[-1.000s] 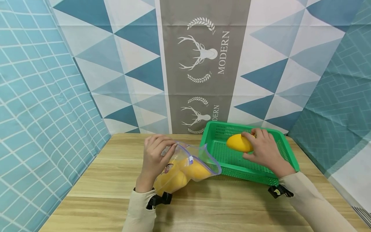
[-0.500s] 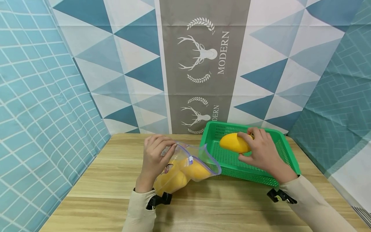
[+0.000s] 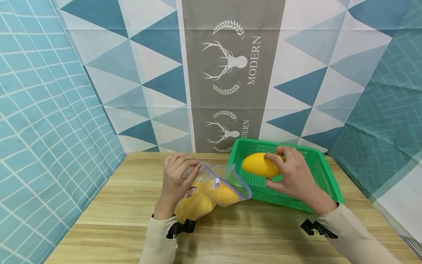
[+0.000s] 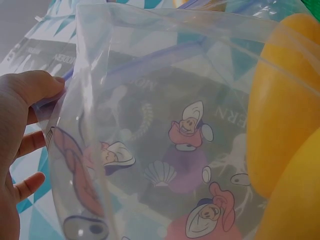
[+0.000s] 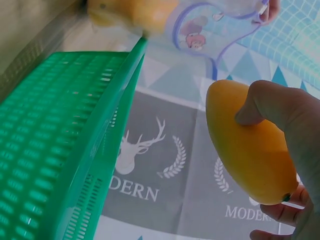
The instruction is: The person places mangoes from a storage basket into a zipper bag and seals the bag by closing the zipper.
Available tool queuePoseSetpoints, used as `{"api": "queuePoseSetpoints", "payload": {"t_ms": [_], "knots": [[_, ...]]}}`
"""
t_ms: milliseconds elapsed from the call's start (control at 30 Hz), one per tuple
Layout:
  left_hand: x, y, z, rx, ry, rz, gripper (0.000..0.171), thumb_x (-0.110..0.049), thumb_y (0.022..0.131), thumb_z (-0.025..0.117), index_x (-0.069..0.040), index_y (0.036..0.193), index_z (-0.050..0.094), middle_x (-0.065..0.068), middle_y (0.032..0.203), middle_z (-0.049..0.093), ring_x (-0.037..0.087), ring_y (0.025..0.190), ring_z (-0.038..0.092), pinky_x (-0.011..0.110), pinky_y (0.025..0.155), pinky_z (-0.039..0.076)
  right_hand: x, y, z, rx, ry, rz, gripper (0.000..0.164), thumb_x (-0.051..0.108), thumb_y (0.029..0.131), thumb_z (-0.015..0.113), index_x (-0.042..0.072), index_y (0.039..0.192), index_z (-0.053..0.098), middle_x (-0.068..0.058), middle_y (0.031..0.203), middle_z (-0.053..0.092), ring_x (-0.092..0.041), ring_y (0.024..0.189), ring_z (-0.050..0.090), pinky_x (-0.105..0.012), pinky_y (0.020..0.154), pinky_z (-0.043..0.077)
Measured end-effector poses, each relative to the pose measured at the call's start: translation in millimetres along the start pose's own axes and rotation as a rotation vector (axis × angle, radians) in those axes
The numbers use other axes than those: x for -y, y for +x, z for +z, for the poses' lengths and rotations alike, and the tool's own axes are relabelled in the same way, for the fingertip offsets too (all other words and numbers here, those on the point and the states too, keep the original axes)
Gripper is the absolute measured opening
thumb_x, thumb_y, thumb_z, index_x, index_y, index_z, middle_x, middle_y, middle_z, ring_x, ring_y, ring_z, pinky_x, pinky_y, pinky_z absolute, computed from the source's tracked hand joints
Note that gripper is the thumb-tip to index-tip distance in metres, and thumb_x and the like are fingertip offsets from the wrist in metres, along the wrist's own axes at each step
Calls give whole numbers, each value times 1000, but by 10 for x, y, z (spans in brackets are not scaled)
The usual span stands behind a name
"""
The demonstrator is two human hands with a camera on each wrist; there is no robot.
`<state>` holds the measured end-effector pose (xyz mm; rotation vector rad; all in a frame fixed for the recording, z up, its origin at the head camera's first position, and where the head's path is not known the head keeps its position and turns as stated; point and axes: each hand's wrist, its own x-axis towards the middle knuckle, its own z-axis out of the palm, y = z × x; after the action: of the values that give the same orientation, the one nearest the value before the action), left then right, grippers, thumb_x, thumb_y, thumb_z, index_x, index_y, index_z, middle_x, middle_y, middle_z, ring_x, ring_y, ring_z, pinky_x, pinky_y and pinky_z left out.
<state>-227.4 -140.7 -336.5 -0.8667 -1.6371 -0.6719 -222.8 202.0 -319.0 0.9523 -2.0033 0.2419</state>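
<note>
My left hand (image 3: 179, 179) pinches the upper corner of a clear zip bag (image 3: 211, 172) with a purple seal and a white slider. Cartoon figures are printed on the bag, as the left wrist view shows. Inside it lie several yellow mangoes (image 3: 201, 205), and its mouth gapes toward the right. My right hand (image 3: 293, 174) grips another yellow mango (image 3: 260, 165) between thumb and fingers. In the head view this mango overlaps the left part of the green basket (image 3: 316, 176), a short way right of the bag's mouth. The right wrist view shows the held mango (image 5: 250, 145) above the basket's rim.
The green plastic basket has perforated sides and stands at the back right of the wooden table (image 3: 132, 205). The bag's open edge reaches the basket's near left corner. A patterned cloth (image 3: 158, 73) hangs right behind the table.
My right hand has carried its mango leftward over the basket, closer to the bag's mouth. The left hand and the bag have stayed in place.
</note>
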Motion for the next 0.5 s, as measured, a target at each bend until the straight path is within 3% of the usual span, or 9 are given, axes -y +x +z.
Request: {"api": "queuePoseSetpoints", "payload": {"t_ms": [367, 500], "knots": [[-8, 11, 5, 1, -3, 2, 26, -25, 100, 63, -6, 84, 73, 5, 86, 71, 28, 86, 62, 51, 76, 37, 163, 51, 36, -41, 65, -64, 52, 31, 70, 66, 9, 117, 60, -23, 104, 51, -40, 86, 50, -54, 66, 42], [-10, 5, 5, 1, -1, 0, 26, -24, 100, 63, -6, 84, 73, 5, 86, 71, 28, 86, 62, 50, 77, 38, 223, 71, 82, -46, 92, -81, 55, 27, 65, 70, 10, 116, 60, -22, 103, 51, -39, 86, 50, -54, 66, 42]]}}
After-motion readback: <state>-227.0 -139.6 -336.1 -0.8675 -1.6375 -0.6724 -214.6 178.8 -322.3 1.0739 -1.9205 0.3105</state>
